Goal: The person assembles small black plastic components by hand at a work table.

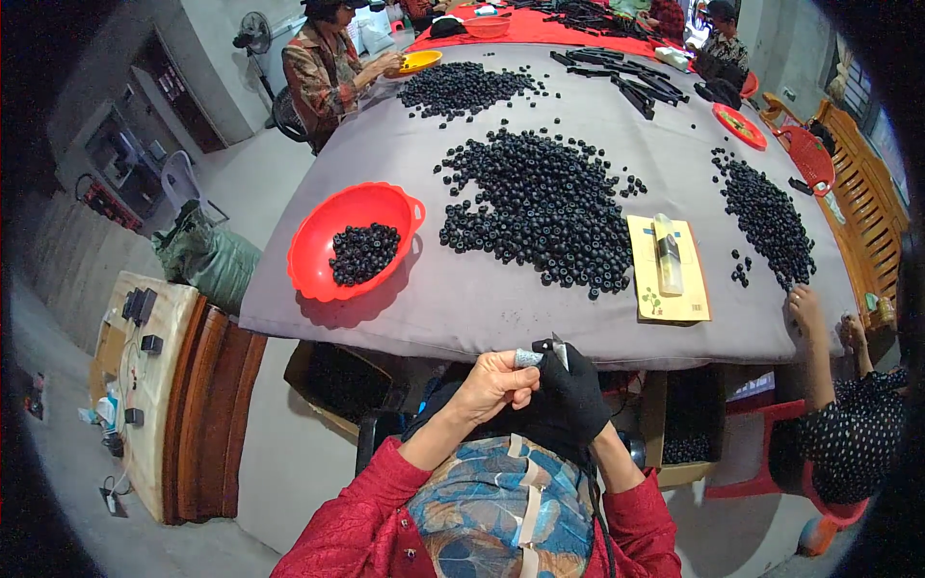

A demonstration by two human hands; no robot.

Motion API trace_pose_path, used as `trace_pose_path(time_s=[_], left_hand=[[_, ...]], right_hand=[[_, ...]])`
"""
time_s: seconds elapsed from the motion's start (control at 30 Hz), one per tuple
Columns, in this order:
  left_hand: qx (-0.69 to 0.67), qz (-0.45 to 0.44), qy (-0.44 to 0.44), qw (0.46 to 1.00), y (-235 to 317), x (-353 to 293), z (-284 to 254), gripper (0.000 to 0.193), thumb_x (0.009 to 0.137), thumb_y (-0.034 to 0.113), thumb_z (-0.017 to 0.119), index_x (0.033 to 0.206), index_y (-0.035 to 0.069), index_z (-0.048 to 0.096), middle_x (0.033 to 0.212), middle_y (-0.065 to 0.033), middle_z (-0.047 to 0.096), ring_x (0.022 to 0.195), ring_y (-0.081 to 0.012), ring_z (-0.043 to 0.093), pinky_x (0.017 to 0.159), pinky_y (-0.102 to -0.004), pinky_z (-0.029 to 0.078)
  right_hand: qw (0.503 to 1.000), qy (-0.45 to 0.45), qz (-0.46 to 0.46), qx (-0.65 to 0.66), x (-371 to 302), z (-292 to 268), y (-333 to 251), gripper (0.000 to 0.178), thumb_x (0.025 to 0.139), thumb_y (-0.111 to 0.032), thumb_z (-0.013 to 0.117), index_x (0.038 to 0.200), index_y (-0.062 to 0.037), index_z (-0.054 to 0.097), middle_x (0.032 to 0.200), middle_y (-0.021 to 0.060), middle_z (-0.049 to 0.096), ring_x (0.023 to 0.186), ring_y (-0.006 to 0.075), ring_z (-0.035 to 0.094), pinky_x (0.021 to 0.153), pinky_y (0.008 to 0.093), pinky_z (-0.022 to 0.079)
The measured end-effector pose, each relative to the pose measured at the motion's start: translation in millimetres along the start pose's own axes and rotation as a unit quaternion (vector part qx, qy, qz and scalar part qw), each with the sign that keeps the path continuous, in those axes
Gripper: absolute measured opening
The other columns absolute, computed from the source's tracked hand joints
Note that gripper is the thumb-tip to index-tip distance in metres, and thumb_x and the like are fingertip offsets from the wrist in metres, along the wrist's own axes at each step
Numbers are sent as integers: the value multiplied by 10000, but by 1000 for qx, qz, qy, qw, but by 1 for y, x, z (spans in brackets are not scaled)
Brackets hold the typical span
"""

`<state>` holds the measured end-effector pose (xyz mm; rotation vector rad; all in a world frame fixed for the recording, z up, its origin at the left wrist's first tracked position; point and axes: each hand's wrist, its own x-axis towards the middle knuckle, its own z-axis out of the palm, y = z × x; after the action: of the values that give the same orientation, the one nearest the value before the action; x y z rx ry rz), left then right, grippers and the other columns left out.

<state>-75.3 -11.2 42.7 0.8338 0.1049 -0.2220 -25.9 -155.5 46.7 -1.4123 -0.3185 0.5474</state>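
Close together at the table's near edge, my two hands meet in front of my body. My left hand (489,387) is bare, with grey wrapping (527,358) around a fingertip. Its fingers are pinched; anything between them is hidden. A black glove covers my right hand (575,393), which is closed around a small knife (560,353) whose pointed blade sticks up. Beyond them spreads a large pile of small black ring-like pieces (540,202). More of these pieces lie in a red plastic basin (306,246) to the left.
On the grey-covered table (453,299) a yellow booklet (682,306) carries a transparent tube-shaped case (668,260). Another black pile (771,222) lies right, near a co-worker's hand (806,313). Open boxes (342,385) stand beneath the table. A wooden cabinet (198,414) is at left.
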Motion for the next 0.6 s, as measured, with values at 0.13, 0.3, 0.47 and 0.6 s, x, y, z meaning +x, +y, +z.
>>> trace_pose_path(time_s=[0.13, 0.3, 0.47, 0.6], left_hand=[[-2, 2, 7, 1000, -1, -1, 0, 86, 822, 80, 584, 827, -5, 575, 672, -49, 557, 494, -72, 486, 426, -204, 381], [-45, 27, 18, 998, 9, -3, 12, 91, 829, 75, 571, 874, -3, 582, 683, -55, 557, 509, -74, 479, 451, -214, 384], [-67, 97, -4, 993, 15, -7, 13, 156, 822, 86, 581, 953, 1, 575, 712, -60, 568, 503, -67, 460, 456, -216, 375], [-75, 89, 8, 993, 20, -13, 23, 164, 822, 95, 584, 960, 7, 573, 700, -49, 563, 511, -64, 470, 461, -206, 386]], right_hand=[[999, 21, 35, -12, -4, 3, -11, 227, 873, -201, 491, 995, -17, 547, 747, 3, 560, 673, 60, 493, 587, 226, 416], [988, 59, -82, -118, -10, -2, -18, 245, 787, -126, 554, 995, 2, 532, 891, 117, 562, 785, 221, 542, 667, 314, 446], [932, 42, -240, -269, -26, 4, -34, 361, 697, -37, 636, 1041, -2, 530, 996, 173, 555, 883, 323, 569, 727, 369, 467], [849, 14, -355, -392, -30, 5, -31, 370, 723, -63, 648, 1072, -25, 532, 983, 149, 572, 821, 290, 590, 688, 339, 475]])
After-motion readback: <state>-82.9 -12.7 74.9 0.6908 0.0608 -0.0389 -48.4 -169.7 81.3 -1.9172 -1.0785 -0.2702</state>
